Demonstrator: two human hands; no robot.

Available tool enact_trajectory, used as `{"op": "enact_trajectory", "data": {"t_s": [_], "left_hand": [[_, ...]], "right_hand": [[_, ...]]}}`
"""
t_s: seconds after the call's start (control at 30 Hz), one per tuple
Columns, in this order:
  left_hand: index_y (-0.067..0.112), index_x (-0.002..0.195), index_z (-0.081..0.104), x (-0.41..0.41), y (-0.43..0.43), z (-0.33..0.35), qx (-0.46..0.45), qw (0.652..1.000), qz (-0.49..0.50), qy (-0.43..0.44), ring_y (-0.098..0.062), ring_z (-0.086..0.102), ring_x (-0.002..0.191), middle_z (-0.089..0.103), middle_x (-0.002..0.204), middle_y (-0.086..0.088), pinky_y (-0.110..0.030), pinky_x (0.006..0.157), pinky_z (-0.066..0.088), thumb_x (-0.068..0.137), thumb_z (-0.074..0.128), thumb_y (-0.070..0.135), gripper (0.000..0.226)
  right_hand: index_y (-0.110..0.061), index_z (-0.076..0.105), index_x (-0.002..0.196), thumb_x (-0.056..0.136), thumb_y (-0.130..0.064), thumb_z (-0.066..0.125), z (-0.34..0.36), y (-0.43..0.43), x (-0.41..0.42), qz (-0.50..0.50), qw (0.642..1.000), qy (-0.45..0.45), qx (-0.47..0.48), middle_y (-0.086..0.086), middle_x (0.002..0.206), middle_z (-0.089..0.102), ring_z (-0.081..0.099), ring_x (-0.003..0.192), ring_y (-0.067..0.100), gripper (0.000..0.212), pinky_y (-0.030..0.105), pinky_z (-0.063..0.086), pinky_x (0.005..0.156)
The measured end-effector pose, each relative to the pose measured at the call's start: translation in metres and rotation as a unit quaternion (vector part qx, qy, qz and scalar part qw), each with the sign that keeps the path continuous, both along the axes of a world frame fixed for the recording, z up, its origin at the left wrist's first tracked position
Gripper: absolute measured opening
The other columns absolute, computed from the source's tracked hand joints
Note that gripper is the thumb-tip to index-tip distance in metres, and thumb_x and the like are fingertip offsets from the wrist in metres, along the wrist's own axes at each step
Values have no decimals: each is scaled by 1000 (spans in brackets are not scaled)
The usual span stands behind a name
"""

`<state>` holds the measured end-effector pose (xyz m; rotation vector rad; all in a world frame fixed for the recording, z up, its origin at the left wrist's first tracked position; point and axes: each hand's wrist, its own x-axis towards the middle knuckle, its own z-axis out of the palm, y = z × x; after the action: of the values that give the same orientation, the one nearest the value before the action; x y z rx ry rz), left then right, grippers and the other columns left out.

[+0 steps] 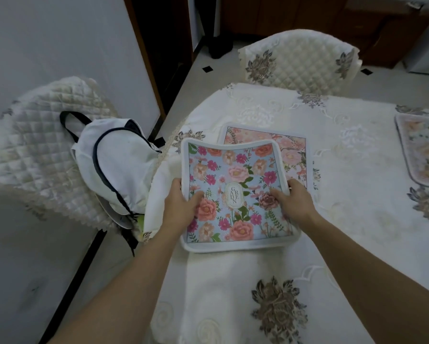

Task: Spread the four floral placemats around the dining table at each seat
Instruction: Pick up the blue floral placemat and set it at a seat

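Note:
A blue floral placemat (235, 175) with a white border and a "GARDEN" label is held over the near left corner of the table (345, 219). My left hand (181, 207) grips its left edge and my right hand (292, 202) grips its right edge; the far edge bows upward. Behind it a pink floral placemat (290, 145) lies flat on the cream embroidered tablecloth, partly hidden by the held one. Another floral placemat (424, 150) lies at the right edge of view, cut off by the frame.
A quilted cream chair (300, 60) stands at the table's far side. Another quilted chair (34, 150) on the left carries a white backpack (116, 165) with dark straps. A white wall and dark doorway lie beyond; pale tiled floor runs between.

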<state>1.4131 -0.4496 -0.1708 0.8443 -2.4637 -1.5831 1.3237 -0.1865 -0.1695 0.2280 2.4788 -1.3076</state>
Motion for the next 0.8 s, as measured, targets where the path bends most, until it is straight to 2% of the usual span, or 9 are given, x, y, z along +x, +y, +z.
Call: {"op": "enact_trajectory", "data": {"t_s": [0.1, 0.23, 0.47, 0.63, 0.8], "left_hand": [[17, 109, 53, 15, 17, 11, 16, 1000, -17, 6, -14, 69, 88, 67, 98, 7, -40, 77, 61, 93, 69, 27, 25], [19, 106, 55, 40, 47, 26, 36, 999, -35, 17, -14, 70, 89, 68, 99, 5, -42, 79, 61, 94, 68, 24, 18], [10, 113, 56, 101, 89, 54, 40, 998, -41, 14, -26, 70, 97, 70, 109, -9, -46, 83, 60, 98, 63, 26, 23], [13, 110, 58, 123, 95, 53, 13, 998, -59, -6, -24, 68, 94, 68, 101, -4, -44, 83, 58, 98, 62, 31, 22], [15, 106, 59, 131, 91, 28, 20, 996, -82, -30, -24, 69, 92, 69, 96, 0, -42, 79, 58, 98, 62, 31, 18]], "right_hand": [[-16, 55, 113, 93, -27, 66, 14, 25, 25, -33, 999, 2, -22, 5, 102, 70, 71, 80, 21, 26, 39, 61, 63], [-18, 52, 115, 91, -26, 63, 27, 60, 59, -64, 997, 1, -39, 6, 104, 69, 71, 85, 25, 27, 48, 61, 76], [-15, 51, 111, 97, -38, 57, 40, 107, 119, -60, 996, 7, -62, 8, 100, 68, 72, 82, 27, 28, 47, 61, 71], [-16, 51, 110, 98, -38, 56, 24, 116, 161, -85, 994, 9, -61, 4, 96, 69, 70, 74, 16, 26, 30, 54, 55], [-18, 51, 106, 99, -39, 55, 3, 113, 191, -111, 993, -1, -40, -2, 92, 67, 68, 72, 9, 23, 23, 49, 51]]}}
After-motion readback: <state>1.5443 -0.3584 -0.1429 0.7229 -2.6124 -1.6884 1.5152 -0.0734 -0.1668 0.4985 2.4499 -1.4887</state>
